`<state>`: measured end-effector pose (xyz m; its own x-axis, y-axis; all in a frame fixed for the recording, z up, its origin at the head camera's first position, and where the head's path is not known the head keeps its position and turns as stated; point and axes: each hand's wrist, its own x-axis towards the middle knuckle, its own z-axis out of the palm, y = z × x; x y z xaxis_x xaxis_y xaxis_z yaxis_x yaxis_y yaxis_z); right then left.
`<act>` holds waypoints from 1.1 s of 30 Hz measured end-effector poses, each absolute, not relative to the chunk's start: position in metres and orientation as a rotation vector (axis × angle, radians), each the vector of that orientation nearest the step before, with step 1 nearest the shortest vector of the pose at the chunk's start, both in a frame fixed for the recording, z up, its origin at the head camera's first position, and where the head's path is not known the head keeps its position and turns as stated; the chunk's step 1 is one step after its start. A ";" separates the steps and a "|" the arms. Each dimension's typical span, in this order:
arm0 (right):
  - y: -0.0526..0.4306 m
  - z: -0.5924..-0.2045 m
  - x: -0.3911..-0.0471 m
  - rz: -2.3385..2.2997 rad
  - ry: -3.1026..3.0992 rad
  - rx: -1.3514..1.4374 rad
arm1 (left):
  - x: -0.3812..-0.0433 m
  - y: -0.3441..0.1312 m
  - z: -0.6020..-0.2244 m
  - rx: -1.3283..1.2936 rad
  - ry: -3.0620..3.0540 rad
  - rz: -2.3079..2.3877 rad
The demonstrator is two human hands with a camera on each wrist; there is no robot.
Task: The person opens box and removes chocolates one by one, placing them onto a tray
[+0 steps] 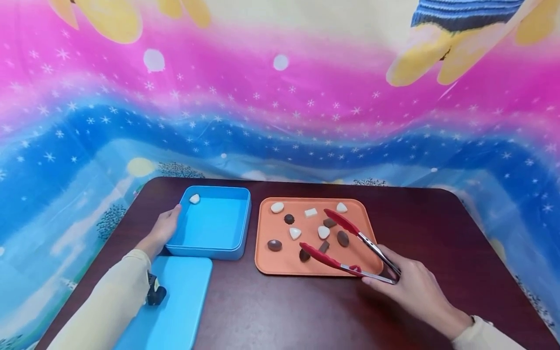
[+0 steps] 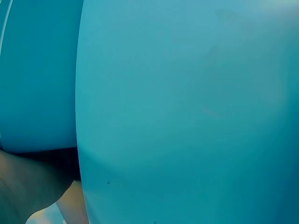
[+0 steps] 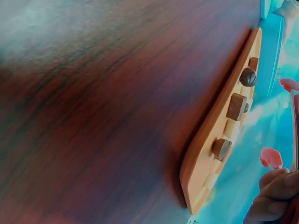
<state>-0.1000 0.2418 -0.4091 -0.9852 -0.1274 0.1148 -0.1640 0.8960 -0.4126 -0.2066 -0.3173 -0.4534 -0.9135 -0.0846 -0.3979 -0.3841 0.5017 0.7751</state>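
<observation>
My left hand [image 1: 165, 227] holds the left wall of an open light-blue box [image 1: 247, 218]. Inside that box, one white chocolate piece [image 1: 194, 199] lies in the far left corner. In my right hand [image 1: 415, 287] is a pair of metal tongs [image 1: 372, 247] with red tips. The tongs' arms are spread above an orange tray [image 1: 271, 265], and no piece is pinched between them. White and brown chocolates are scattered over the tray, among them a white heart-like piece [image 1: 295, 234], a brown oval [image 1: 274, 245] and a dark round one [image 1: 289, 219].
A flat blue lid [image 1: 183, 301] lies in front of the box, beneath my left forearm. Everything stands on a dark reddish-brown table [image 1: 271, 311]. Behind the table hangs a colourful printed cloth [image 1: 262, 107].
</observation>
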 end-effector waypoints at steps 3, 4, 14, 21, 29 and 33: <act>0.238 -0.409 -0.103 0.688 -2.990 0.224 | -0.206 -0.317 -0.453 -0.398 2.432 1.380; 0.236 -0.409 -0.105 0.698 -2.997 0.223 | -0.206 -0.317 -0.453 -0.398 2.433 1.378; 0.217 -0.412 -0.116 0.766 -2.981 0.236 | -0.208 -0.317 -0.450 -0.410 2.442 1.376; 0.202 -0.412 -0.122 0.841 -3.006 0.281 | -0.206 -0.316 -0.454 -0.413 2.444 1.374; 0.178 -0.409 -0.131 0.898 -2.995 0.383 | -0.205 -0.315 -0.453 -0.420 2.445 1.376; 0.164 -0.405 -0.136 0.949 -2.994 0.395 | -0.203 -0.314 -0.453 -0.425 2.440 1.374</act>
